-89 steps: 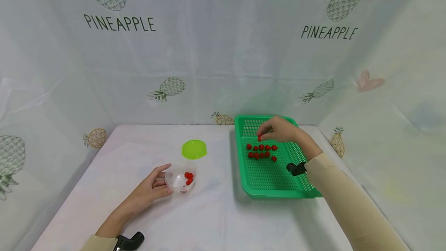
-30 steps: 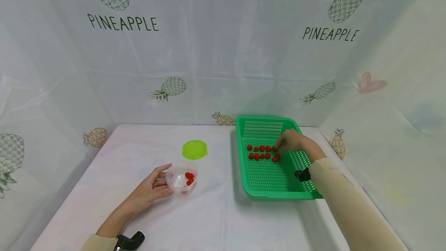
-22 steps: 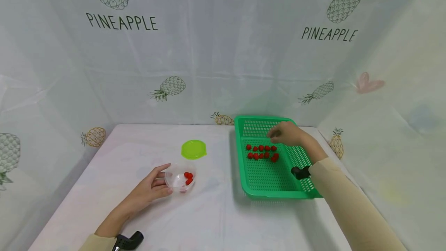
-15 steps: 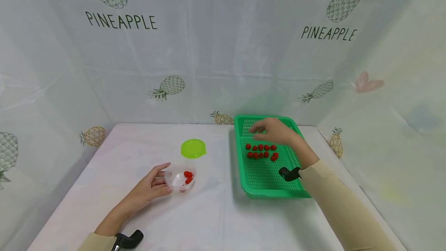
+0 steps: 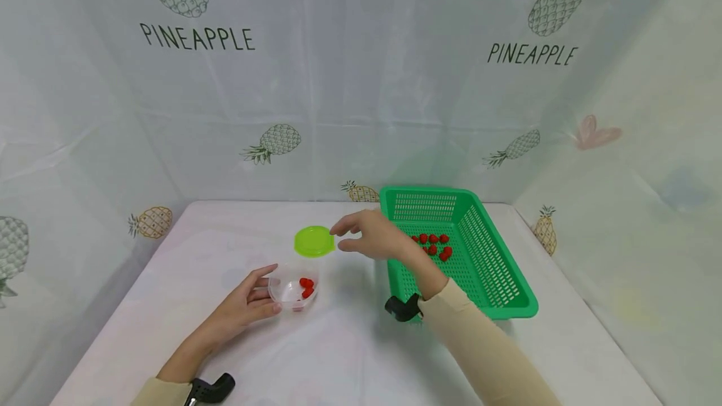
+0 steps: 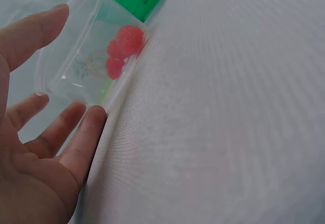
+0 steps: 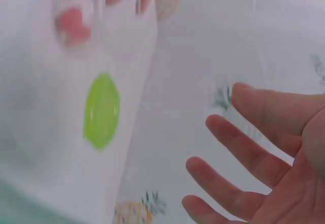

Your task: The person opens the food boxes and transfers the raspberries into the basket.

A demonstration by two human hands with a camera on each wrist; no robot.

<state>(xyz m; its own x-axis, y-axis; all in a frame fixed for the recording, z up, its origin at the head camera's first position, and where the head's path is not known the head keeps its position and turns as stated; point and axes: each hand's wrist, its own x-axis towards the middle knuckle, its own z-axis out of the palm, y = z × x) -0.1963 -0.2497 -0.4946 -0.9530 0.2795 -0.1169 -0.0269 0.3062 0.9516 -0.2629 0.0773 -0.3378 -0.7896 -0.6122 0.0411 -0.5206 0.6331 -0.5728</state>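
A clear plastic tub (image 5: 290, 302) stands on the table with several red, bumpy raspberry-like berries (image 5: 306, 284) inside. My left hand (image 5: 242, 306) holds the tub from its left side, thumb and fingers spread around the wall. In the left wrist view the fingertips (image 6: 94, 115) touch the tub near its base. My right hand (image 5: 372, 234) hovers between the green basket (image 5: 496, 255) and a bright green lid (image 5: 314, 241), fingers spread with nothing between them. In the right wrist view the right palm is bare. Several red berries (image 5: 433, 239) lie inside the basket, partly hidden by the right arm.
The white-covered table (image 5: 333, 356) carries the basket on the right, with the lid lying flat behind the tub. A pineapple-print curtain (image 5: 361, 80) closes off the back and sides. The right forearm crosses the basket's left rim.
Three seconds ago my right hand held a berry over the basket; it then set it down among the others. Empty, it has since moved left out of the basket. The left hand has stayed put.
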